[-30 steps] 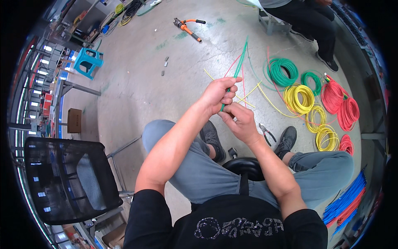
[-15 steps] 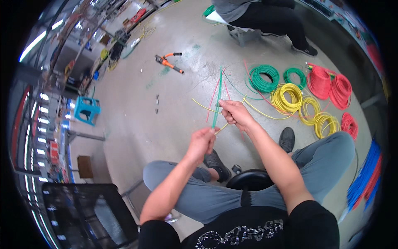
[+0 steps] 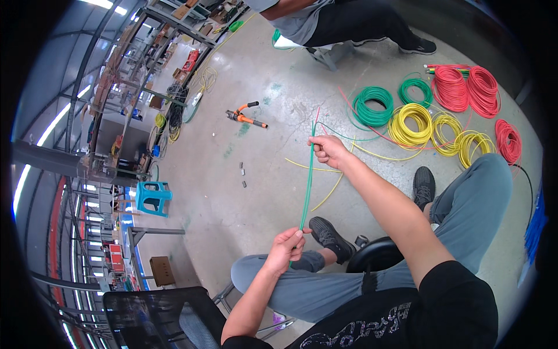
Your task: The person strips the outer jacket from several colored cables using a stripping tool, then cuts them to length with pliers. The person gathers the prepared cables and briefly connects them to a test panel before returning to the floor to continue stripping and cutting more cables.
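Note:
A length of green wire is stretched between my two hands above the floor. My left hand is closed round its lower part, near my left knee. Higher and farther out, my right hand pinches the wire, and its upper end sticks out past the fingers. Yellow wire lies on the floor beyond and below my right hand. A little red wire shows by the green wire's upper end. Whether one or two green strands are in my grip I cannot tell.
Coils of green, yellow and red wire lie to the right. An orange-handled hand tool and several small grey pieces are on the floor. A blue stool stands left; another person sits ahead.
My left hand has slid down and nearer my body along the green wire, apart from my right hand. The whole view has shifted, and the red strands beside the wire show less.

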{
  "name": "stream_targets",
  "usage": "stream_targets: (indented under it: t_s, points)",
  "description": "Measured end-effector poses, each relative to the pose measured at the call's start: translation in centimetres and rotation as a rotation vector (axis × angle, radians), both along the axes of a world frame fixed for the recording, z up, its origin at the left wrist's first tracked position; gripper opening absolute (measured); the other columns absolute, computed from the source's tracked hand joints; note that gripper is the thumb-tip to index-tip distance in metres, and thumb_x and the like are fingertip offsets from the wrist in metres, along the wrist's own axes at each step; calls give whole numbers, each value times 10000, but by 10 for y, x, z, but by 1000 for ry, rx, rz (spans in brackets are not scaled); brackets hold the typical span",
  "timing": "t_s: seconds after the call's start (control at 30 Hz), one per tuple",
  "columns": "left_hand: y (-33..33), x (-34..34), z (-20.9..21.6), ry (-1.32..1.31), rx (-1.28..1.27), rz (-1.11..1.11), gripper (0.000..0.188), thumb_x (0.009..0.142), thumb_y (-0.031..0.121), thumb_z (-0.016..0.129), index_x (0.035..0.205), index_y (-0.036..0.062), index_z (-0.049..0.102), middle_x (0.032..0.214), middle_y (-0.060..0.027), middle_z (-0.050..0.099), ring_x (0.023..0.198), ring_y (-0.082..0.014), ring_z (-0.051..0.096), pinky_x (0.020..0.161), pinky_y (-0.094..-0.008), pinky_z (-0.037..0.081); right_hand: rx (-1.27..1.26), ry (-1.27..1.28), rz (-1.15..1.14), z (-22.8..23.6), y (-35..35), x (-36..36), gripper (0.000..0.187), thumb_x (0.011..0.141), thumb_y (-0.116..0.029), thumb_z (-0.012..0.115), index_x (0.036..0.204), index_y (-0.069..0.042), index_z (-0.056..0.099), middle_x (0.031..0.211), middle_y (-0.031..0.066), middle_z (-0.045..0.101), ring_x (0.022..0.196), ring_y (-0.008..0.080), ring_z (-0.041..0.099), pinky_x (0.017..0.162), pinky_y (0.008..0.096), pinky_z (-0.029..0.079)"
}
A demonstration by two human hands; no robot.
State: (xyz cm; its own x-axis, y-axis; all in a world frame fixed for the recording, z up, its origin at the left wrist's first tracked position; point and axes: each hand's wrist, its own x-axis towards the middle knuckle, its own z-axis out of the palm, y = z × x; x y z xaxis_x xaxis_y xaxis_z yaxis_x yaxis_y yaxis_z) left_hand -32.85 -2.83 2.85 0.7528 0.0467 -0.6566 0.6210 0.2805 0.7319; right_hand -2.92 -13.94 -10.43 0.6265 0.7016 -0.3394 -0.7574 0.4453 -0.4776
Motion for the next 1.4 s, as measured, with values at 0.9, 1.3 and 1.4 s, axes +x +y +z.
stream_targets:
  t_s: [0.9,1.3,1.4]
  points:
    - [67,195,-64,-93,626,-261,225,1047,248,545,1061,95,710,646,87,433,493,-20,300,430,-213,239,-1305,-1136,151,-133,-83,-69,592,718,-574,806,1035,-82,713,1023,168,712,1018,326,677,873,441,540]
    - [73,192,-39,118,509,-213,202,1033,227,547,1001,81,682,645,72,453,496,-25,312,433,-231,232,-1712,-845,647,-252,-200,-115,564,698,-347,809,1152,-69,624,1140,170,678,1029,336,666,920,404,551]
    - [79,189,-46,134,478,-184,200,1031,221,544,974,88,683,647,68,468,491,-24,323,426,-231,232,-1378,-606,475,-234,-190,-101,349,771,-284,699,1010,-32,665,902,145,697,824,260,667,795,348,541]
